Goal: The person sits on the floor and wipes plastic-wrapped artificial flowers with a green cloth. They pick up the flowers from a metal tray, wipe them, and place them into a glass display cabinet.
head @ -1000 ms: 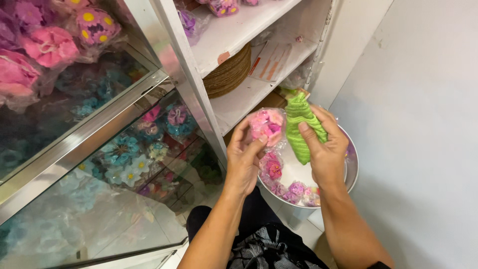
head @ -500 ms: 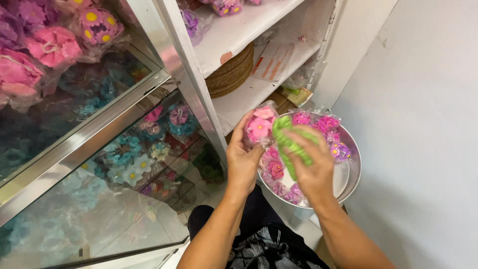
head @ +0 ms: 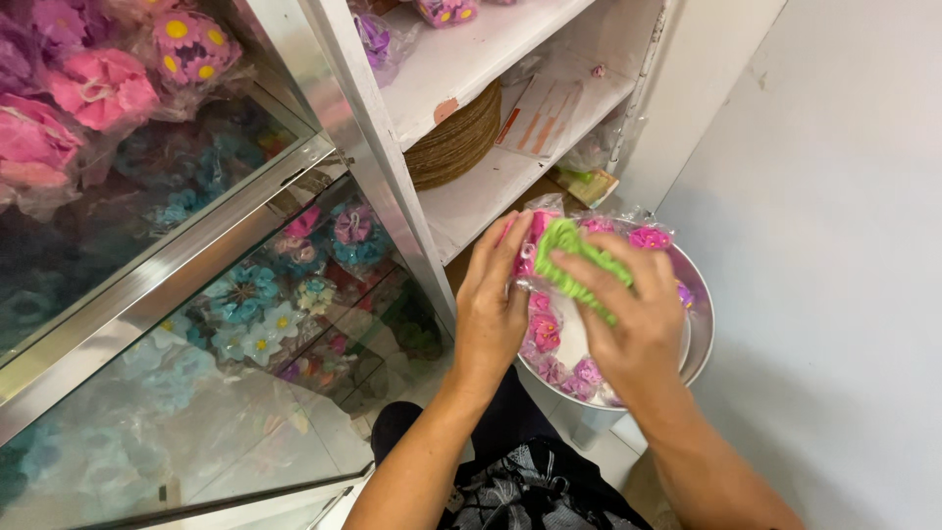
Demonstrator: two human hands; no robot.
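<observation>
Since the earlier pictures, both hands are being seen lower and closer together, and the green piece, once held up apart at 1 o'clock of the pink flower, is now being pressed right against it over the bowl.

From the head camera, the left hand (head: pixel 491 309) is being closed around a wrapped pink flower (head: pixel 533 253), thumb and fingers curled on its side. The right hand (head: pixel 628 314) is being closed over a green ruffled piece (head: pixel 574 267), its fingers spread across it; the two things are touching, held just above the round metal bowl (head: pixel 699 324) at 3 o'clock of the hands. Several small pink and purple flowers (head: pixel 569 368) are already lying in the bowl, so part of the gathering looks done; as a judgement, the pairing of green piece and flower is being worked midway, with neither yet set down.

The flower looks soft and petal-layered under crinkly clear wrap; the green piece is looking ribbed and pliable; the bowl is smooth and shiny. At 9 o'clock, a glass cabinet (head: pixel 196 294) with metal framing is showing blue and pink flowers; at 12 o'clock, a white shelf (head: pixel 491 186) is bearing a stack of woven brown mats (head: pixel 456 142).
</observation>
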